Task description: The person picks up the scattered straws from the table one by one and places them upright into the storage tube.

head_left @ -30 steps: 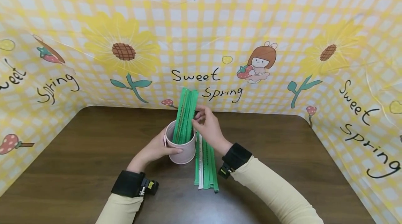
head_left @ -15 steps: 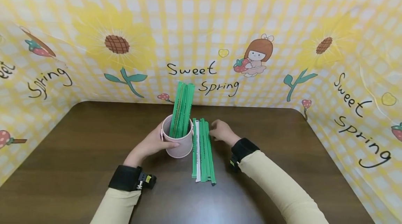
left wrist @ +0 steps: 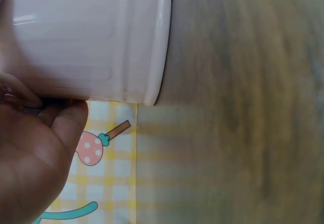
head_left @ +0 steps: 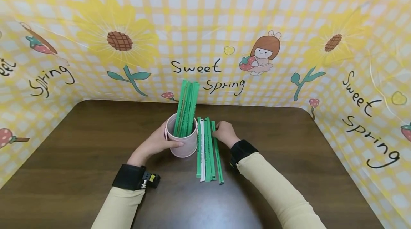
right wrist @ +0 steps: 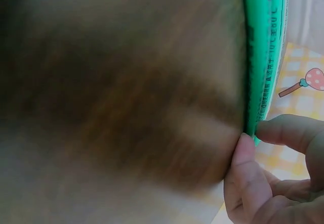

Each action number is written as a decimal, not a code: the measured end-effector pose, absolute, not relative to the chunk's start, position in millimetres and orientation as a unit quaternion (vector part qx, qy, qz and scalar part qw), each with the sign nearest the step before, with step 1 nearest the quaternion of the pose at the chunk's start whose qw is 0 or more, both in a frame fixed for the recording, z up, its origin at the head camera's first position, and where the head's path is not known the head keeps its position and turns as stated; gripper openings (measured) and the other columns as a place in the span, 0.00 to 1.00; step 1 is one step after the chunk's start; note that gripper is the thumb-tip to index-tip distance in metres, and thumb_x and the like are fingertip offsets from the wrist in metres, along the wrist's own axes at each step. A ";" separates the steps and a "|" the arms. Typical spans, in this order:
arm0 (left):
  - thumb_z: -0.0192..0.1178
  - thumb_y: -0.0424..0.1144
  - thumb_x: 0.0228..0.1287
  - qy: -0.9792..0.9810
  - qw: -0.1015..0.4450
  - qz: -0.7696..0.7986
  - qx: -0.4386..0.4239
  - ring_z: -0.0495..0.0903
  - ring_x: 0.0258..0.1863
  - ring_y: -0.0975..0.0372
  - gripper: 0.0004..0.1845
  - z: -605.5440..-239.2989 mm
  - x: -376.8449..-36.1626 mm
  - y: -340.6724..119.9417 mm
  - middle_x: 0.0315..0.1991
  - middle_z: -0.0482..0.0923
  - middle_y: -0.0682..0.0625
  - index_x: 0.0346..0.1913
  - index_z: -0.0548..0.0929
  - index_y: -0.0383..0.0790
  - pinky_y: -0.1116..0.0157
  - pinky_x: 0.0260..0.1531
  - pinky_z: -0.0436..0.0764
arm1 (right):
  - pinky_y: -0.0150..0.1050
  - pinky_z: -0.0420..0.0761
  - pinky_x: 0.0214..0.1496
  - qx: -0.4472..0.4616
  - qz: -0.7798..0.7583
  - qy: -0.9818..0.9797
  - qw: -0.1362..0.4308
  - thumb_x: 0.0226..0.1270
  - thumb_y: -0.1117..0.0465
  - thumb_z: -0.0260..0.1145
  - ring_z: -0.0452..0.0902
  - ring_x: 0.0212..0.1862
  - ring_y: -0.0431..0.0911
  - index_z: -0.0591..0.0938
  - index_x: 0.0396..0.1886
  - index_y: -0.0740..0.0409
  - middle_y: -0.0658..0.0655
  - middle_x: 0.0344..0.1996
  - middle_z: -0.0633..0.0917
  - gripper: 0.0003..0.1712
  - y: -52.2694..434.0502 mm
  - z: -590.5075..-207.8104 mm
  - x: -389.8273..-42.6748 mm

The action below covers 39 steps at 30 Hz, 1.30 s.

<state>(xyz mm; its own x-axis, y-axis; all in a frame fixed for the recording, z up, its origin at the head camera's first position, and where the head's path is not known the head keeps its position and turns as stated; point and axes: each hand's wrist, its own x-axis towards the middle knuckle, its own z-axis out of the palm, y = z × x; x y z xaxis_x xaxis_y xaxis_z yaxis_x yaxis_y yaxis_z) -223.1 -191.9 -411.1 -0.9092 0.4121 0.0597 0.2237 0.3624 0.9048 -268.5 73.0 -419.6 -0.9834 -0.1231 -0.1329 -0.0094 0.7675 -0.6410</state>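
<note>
Cup (head_left: 183, 142): pink, upright, near the middle of the table (head_left: 80, 157), somewhat toward its far edge. Holds a bundle of green sleeves (head_left: 186, 109) standing on end, leaning slightly, tops well above the rim.

Left hand (head_left: 158, 143): wrapped round the cup's left side, thumb across the front wall, fingers behind. The left wrist view shows the palm and thumb against the ribbed wall (left wrist: 91, 37). Grip unchanged over the last second.

Row of sleeves (head_left: 205, 150): flat on the table just right of the cup, running from far to near; mostly green, one white. The rightmost sleeve (head_left: 217, 157) now lies slightly apart from the rest, angled out at its near end.

Right hand (head_left: 224, 132): a second ago up at the standing bundle, at its top; half a second ago lowered beside the row; now at the row's far end. Thumb and forefinger pinch the tip of the rightmost sleeve (right wrist: 260, 57), as the right wrist view shows; the other fingers are curled under.

Reading: the last sleeve is likely lodged in the cup, and the next is being separated from the row for pickup. Several remain flat, so the work looks partway through.

Surround: yellow checked cloth (head_left: 289, 15) with sunflowers, behind and at both sides.
</note>
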 end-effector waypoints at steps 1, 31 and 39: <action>0.75 0.40 0.57 0.820 0.087 0.531 0.195 0.67 0.71 0.41 0.57 -411.1 -223.7 -192.0 0.74 0.63 0.34 0.82 0.48 0.40 0.39 0.69 0.70 | 0.35 0.60 0.31 -0.039 -0.337 0.937 0.082 0.66 0.68 0.66 0.54 0.21 0.42 0.65 0.14 0.56 0.49 0.15 0.61 0.24 72.6 -418.7 -269.9; 0.75 0.42 0.58 0.832 0.083 0.517 0.185 0.67 0.70 0.40 0.57 -412.7 -219.1 -192.8 0.74 0.63 0.33 0.81 0.48 0.38 0.38 0.68 0.72 | 0.31 0.66 0.23 -0.014 -0.354 0.932 0.082 0.65 0.68 0.70 0.67 0.14 0.42 0.59 0.05 0.51 0.46 0.06 0.56 0.36 67.5 -421.2 -273.9; 0.75 0.42 0.57 0.834 0.078 0.510 0.195 0.68 0.69 0.39 0.57 -412.1 -221.0 -191.4 0.74 0.63 0.32 0.81 0.48 0.38 0.38 0.65 0.74 | 0.33 0.73 0.27 0.013 -0.341 0.935 0.094 0.66 0.65 0.72 0.79 0.22 0.46 0.72 0.13 0.58 0.52 0.13 0.72 0.23 66.8 -418.0 -274.3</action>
<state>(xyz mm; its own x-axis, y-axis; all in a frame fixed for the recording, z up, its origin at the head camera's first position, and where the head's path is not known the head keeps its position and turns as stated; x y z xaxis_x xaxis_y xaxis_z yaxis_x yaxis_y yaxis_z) -221.0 -191.4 -412.1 -0.9114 0.4059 0.0682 0.2460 0.4043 0.8809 -274.3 66.8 -418.0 -0.9820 -0.0393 -0.1845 0.0887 0.7670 -0.6355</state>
